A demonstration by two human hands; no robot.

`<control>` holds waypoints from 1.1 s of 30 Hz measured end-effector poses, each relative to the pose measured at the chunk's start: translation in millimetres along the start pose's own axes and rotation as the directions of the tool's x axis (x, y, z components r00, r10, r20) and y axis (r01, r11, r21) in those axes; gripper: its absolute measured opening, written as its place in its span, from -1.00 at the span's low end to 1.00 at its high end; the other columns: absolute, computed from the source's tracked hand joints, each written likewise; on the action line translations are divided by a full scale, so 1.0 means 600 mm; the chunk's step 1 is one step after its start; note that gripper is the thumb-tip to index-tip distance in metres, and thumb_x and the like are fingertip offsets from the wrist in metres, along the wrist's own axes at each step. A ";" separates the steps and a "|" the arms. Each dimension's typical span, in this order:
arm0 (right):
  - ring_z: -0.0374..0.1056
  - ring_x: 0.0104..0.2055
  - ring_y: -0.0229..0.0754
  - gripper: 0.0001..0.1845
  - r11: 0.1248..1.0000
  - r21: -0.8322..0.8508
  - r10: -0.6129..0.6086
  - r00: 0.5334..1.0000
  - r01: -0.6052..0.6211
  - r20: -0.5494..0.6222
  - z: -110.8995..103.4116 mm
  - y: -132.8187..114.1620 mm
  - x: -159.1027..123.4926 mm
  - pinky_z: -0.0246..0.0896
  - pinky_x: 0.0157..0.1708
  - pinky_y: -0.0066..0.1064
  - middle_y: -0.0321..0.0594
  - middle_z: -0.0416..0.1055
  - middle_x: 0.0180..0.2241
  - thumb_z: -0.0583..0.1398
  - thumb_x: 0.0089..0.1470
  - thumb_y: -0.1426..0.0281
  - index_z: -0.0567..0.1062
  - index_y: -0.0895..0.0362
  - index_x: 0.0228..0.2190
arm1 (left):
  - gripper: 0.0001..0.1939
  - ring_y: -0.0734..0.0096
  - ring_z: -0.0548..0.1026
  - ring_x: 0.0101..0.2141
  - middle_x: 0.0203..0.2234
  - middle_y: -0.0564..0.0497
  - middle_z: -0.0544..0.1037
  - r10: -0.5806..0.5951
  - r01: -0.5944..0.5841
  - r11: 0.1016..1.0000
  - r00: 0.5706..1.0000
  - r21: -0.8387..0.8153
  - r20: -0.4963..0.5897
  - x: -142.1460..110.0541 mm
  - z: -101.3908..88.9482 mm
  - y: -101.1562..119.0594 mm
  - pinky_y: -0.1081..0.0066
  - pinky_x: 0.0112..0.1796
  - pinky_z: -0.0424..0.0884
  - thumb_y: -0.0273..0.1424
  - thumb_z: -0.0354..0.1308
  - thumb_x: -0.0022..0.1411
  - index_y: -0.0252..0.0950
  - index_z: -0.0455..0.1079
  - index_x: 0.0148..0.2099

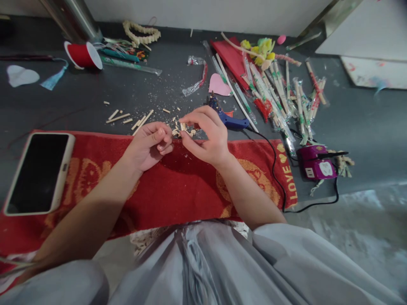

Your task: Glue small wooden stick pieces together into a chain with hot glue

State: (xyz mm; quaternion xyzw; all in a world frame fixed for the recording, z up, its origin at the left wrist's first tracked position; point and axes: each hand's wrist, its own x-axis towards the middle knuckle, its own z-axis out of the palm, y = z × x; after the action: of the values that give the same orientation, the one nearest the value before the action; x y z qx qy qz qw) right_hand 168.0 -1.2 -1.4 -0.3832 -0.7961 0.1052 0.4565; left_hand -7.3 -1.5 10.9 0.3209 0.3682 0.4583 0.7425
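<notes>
The dark grey desk (pixel 79 101) spans the view, and along its near edge lies a red terry towel (pixel 178 190) with golden lettering and figures. Both bare forearms reach in over the towel from the lower corners, bringing the hands close together near its far edge, just apart. On the towel's left part rests a large black-screened phone in a pale case (pixel 33 173).

The right hand (pixel 206 135) arches palm-down, thumb and index fingertips pinching a small pale wooden piece (pixel 183 126). The left hand (pixel 149 146) is turned partly palm-up with its fingers curled in and the thumb laid over them; whether anything sits inside that curl cannot be told. The small pale wooden piece is at the right hand's fingertips, facing the left hand across a narrow gap.

Just beyond the right hand lies a blue glue gun (pixel 235 122), partly covered by the knuckles. Short pale wooden sticks (pixel 118 118) lie beyond the left hand, and pale wood crumbs (pixel 192 132) lie around the pinched piece, whose exact outline blends with them. The towel's left end is cut off by the picture's edge.
</notes>
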 end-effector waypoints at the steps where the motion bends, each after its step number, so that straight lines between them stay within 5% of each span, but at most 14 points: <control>1: 0.39 -0.14 -0.12 -0.82 1.000 0.004 -0.009 1.000 0.009 0.002 -0.001 -0.001 0.000 0.40 -0.08 -0.11 -0.15 0.43 -0.23 0.09 0.21 0.33 0.41 0.06 -0.16 | -0.65 0.73 0.14 -0.72 -0.68 0.14 0.32 0.001 -0.001 1.000 1.000 -0.004 0.014 0.000 -0.001 -0.001 0.62 -0.71 0.11 -0.31 0.44 0.03 -0.31 0.35 -0.58; 16: 0.40 -0.13 -0.13 -0.83 1.000 -0.006 -0.013 1.000 0.013 0.018 0.000 0.002 -0.001 0.41 -0.07 -0.13 -0.15 0.43 -0.21 0.11 0.21 0.33 0.41 0.07 -0.15 | -0.72 0.70 0.23 -0.72 -0.67 0.14 0.33 -0.012 0.019 0.996 0.997 0.085 -0.077 0.003 0.010 -0.002 0.60 -0.66 0.21 -0.31 0.31 0.19 -0.34 0.39 -0.48; 33: 0.39 -0.15 -0.14 -0.85 0.999 -0.025 -0.031 0.999 0.030 -0.037 0.002 0.004 -0.001 0.41 -0.12 -0.16 -0.16 0.43 -0.26 0.10 0.22 0.35 0.41 0.07 -0.18 | -0.86 0.71 0.27 -0.71 -0.68 0.10 0.44 0.081 -0.077 0.996 0.993 0.044 -0.082 0.005 0.005 -0.009 0.63 -0.65 0.23 -0.48 0.39 0.03 -0.36 0.49 -0.47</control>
State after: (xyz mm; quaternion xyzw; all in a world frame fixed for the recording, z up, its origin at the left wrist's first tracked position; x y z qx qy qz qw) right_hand 168.2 0.7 -3.8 -0.3785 -0.7942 0.0814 0.4683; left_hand -1.5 -1.5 7.3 0.3310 0.3953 0.4927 0.7010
